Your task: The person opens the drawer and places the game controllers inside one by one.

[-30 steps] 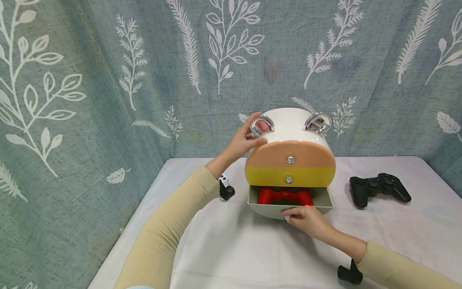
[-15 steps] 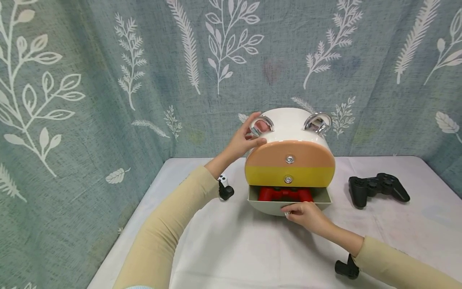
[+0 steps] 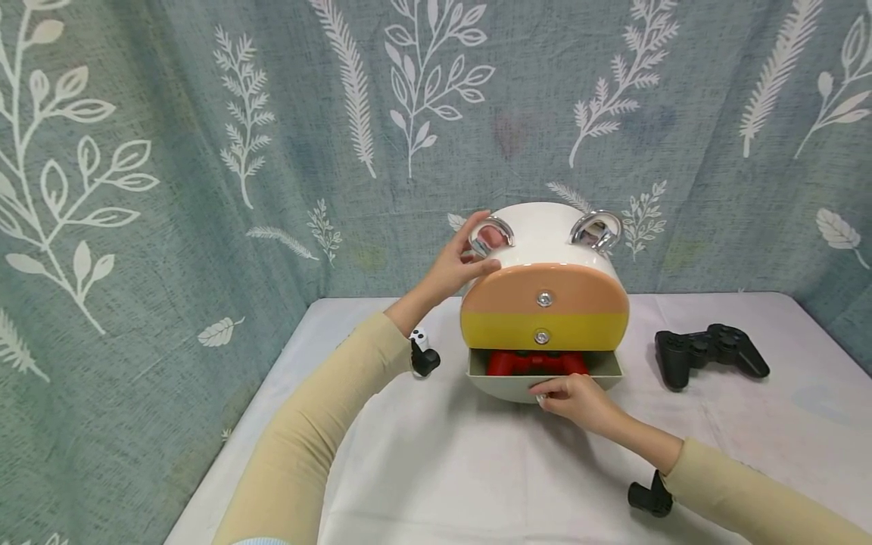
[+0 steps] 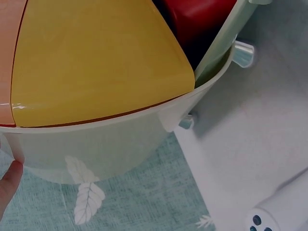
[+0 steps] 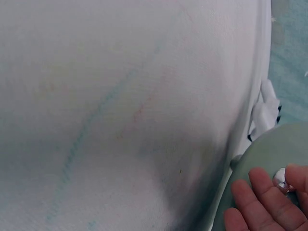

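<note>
A round-topped drawer box (image 3: 545, 235) stands on the table, white on top with an orange and a yellow drawer front. Its pale green bottom drawer (image 3: 500, 387) is partly out, and a red game controller (image 3: 502, 363) lies inside, partly hidden under the yellow front. At the box's upper left, my left hand (image 3: 455, 263) holds it beside a chrome ring (image 3: 502, 227), thumb in front and fingers farther back. My right hand (image 3: 579, 400) pinches the small silver knob (image 5: 280, 177) of the bottom drawer between thumb and finger.
A black game controller (image 3: 711, 353) lies to the right of the box on the white-covered table (image 3: 436, 469). Something white with black dots (image 3: 418, 337) shows behind the left wrist camera (image 3: 425, 359). A leaf-patterned curtain (image 3: 286, 151) hangs behind and at the left.
My right hand has pushed the bottom drawer farther in, so less of the red controller shows. My left hand keeps its place on the box.
</note>
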The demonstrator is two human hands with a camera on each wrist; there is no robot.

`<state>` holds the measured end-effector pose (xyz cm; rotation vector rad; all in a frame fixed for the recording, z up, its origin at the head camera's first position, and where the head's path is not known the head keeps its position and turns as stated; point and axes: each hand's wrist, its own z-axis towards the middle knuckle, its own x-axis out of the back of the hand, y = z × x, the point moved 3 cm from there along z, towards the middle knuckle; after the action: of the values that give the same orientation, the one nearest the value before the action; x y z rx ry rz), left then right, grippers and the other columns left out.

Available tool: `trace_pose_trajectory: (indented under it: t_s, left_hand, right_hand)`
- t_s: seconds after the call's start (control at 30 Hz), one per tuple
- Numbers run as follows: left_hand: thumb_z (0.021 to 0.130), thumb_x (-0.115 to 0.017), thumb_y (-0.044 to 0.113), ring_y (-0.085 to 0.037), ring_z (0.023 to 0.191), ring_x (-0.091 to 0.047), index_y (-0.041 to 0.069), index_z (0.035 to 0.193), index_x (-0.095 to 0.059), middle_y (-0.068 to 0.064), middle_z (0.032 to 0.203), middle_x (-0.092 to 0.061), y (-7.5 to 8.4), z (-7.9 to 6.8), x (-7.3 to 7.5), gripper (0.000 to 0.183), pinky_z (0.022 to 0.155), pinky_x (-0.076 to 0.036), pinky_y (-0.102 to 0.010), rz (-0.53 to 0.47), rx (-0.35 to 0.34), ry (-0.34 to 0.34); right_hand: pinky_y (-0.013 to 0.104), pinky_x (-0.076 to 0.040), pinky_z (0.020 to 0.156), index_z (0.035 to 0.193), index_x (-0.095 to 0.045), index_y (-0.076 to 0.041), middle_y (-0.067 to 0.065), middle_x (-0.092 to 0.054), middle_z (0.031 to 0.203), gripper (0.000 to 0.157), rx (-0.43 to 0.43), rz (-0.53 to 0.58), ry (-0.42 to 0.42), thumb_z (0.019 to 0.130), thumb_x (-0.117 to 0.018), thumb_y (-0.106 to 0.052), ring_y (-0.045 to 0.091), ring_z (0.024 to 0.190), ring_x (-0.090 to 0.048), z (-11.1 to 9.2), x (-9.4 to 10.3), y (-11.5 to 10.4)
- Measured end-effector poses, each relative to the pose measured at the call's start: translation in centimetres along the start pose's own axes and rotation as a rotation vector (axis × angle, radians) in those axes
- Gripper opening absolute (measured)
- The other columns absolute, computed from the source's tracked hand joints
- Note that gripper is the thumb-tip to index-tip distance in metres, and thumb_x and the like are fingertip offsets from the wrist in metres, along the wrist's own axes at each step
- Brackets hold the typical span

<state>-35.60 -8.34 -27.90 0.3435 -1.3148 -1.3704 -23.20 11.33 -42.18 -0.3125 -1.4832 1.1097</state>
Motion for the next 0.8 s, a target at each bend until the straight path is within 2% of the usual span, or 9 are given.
trace_pose_trajectory:
  t_s: [0.1,0.3,0.47,0.57,0.8]
  left_hand:
    - [0.083,-0.067,0.033,-0.023,0.124,-0.036,0.035,0.145,-0.023,0.004,0.151,-0.019,0.1,0.0,0.2,0.076,0.103,-0.033,-0.041,-0.005,0.013,0.002]
    - [0.082,-0.066,0.036,-0.022,0.126,-0.036,0.036,0.145,-0.022,0.003,0.151,-0.019,0.2,-0.2,0.1,0.076,0.103,-0.033,-0.041,-0.005,0.031,-0.010]
    - [0.067,-0.065,0.063,-0.020,0.116,-0.039,0.039,0.143,-0.024,0.006,0.150,-0.020,0.1,-0.3,-0.2,0.091,0.100,-0.036,-0.039,-0.007,0.020,-0.001]
    - [0.058,-0.063,0.072,-0.020,0.116,-0.039,0.037,0.144,-0.023,0.005,0.151,-0.020,0.0,-0.2,-0.1,0.101,0.099,-0.036,-0.041,-0.002,0.012,0.005]
    - [0.059,-0.063,0.071,-0.019,0.107,-0.038,0.034,0.145,-0.023,0.005,0.150,-0.020,0.0,-0.1,-0.1,0.101,0.095,-0.038,-0.040,0.002,0.007,-0.001]
  right_hand:
    - [0.019,-0.049,0.064,0.099,-0.071,-0.001,0.011,-0.070,0.095,0.019,0.005,0.003,0.012,0.082,-0.064,-0.004,0.009,0.076,-0.062,0.6,0.0,0.3]
    - [0.020,-0.050,0.066,0.101,-0.070,0.000,0.012,-0.070,0.091,0.019,-0.006,-0.009,0.092,0.084,-0.063,-0.004,0.018,0.082,-0.065,2.2,0.3,1.1]
    - [0.021,-0.049,0.066,0.101,-0.070,0.001,0.011,-0.070,0.088,0.019,-0.001,-0.012,0.095,0.084,-0.063,-0.005,0.018,0.080,-0.064,2.5,0.5,1.6]
    - [0.021,-0.048,0.065,0.100,-0.070,0.001,0.011,-0.070,0.086,0.018,0.011,-0.021,0.104,0.084,-0.063,-0.005,0.014,0.076,-0.062,2.7,0.5,1.7]
    - [0.022,-0.048,0.064,0.101,-0.070,0.001,0.013,-0.069,0.089,0.019,0.000,0.008,0.112,0.084,-0.062,-0.003,0.013,0.077,-0.060,3.1,0.6,1.8]
